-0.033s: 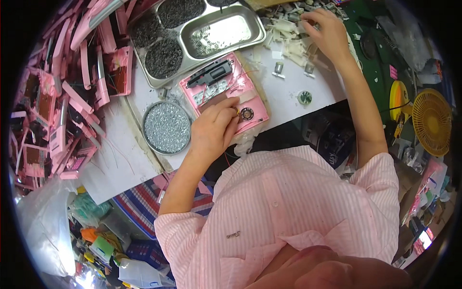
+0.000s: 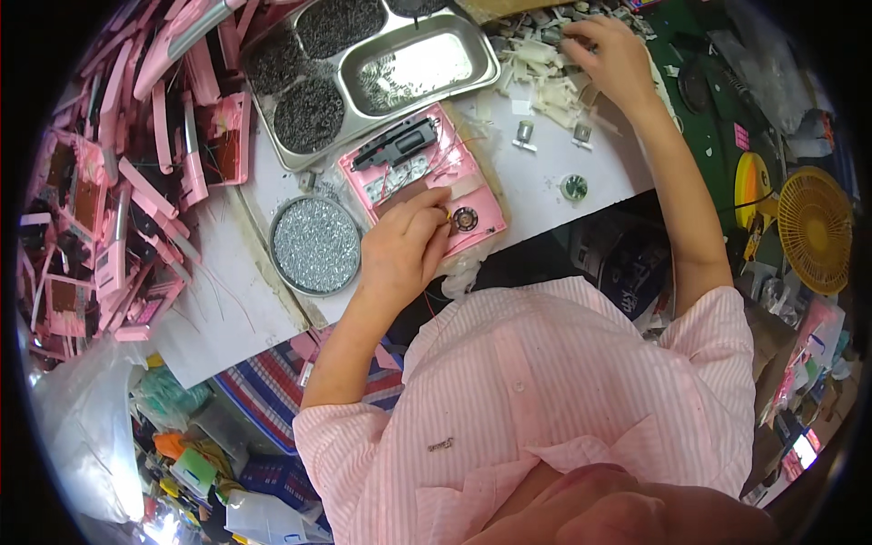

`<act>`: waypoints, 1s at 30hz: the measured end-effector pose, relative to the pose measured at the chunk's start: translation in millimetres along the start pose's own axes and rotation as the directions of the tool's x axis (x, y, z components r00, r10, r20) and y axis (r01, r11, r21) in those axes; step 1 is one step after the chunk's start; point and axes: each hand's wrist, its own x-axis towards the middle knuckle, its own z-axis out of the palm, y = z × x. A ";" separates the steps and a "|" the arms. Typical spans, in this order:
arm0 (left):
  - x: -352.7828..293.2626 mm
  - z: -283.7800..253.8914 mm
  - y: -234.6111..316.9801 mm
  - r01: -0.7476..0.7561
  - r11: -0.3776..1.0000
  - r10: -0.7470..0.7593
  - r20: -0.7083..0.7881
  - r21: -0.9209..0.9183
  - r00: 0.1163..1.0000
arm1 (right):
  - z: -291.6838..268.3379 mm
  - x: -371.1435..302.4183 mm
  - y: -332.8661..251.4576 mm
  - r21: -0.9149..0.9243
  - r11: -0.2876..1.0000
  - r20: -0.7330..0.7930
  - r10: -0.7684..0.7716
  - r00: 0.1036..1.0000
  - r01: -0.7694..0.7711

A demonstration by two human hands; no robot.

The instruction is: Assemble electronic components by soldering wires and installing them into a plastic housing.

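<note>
My left hand (image 2: 405, 243) is closed over the near left part of an open pink plastic casing (image 2: 486, 202), fingertips inside it beside a small round speaker (image 2: 465, 219). Something small and yellow shows at those fingertips, too little to name. Inside the casing lie a dark grey plastic mechanism (image 2: 396, 145), thin red wires and a brown board partly under my hand. At the far right my right hand (image 2: 610, 62) reaches over a heap of whitish plastic parts (image 2: 556, 95), thumb and forefinger apart. Nothing shows between them; its other fingertips are hidden.
A steel compartment tray (image 2: 495, 71) holds dark and silvery small parts. A round tin of screws (image 2: 315, 245) stands left of the casing. Many pink casings (image 2: 113, 245) pile up at the left. Two small motors (image 2: 524, 133) and a green-lidded round item (image 2: 574, 187) lie rightward.
My right hand has shifted very slightly to the left over the heap. The left hand stays on the casing.
</note>
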 end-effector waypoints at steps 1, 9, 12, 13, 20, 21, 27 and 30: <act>-0.3 0.1 0.9 0.007 1.000 -0.007 -0.002 -0.002 1.000 | 5.0 5.5 4.0 0.005 1.000 0.093 0.016 0.996 -0.016; 16.2 -14.6 20.5 0.167 0.968 -0.164 0.031 -0.187 0.986 | 10.1 -3.3 7.8 -0.074 0.997 0.088 -0.002 0.996 0.009; 44.7 -22.7 29.6 0.386 0.900 -0.394 0.003 -0.204 0.919 | -16.2 -20.0 -17.3 0.245 0.969 0.092 0.014 0.996 -0.037; 62.1 -17.1 32.5 0.357 0.871 -0.401 -0.071 -0.337 0.913 | -25.1 -25.7 -30.5 0.362 0.932 0.088 -0.041 0.995 0.006; 122.8 7.7 42.1 0.375 0.648 -0.306 0.224 -0.663 0.925 | -58.4 -55.9 -76.4 0.676 0.730 -0.015 -0.131 0.991 0.106; 126.4 7.8 45.2 0.267 0.784 -0.232 0.134 -0.560 0.963 | -57.2 -61.5 -73.2 0.700 0.711 0.000 -0.088 0.996 0.063; 145.0 28.3 46.5 0.037 0.945 -0.019 0.059 -0.326 0.998 | -46.0 -85.2 -61.7 0.844 0.449 0.216 0.218 0.952 -0.294; 153.7 37.7 47.6 0.332 0.769 -0.227 0.252 -0.547 0.941 | -40.5 -87.3 -67.1 0.943 0.165 0.243 0.252 0.937 -0.289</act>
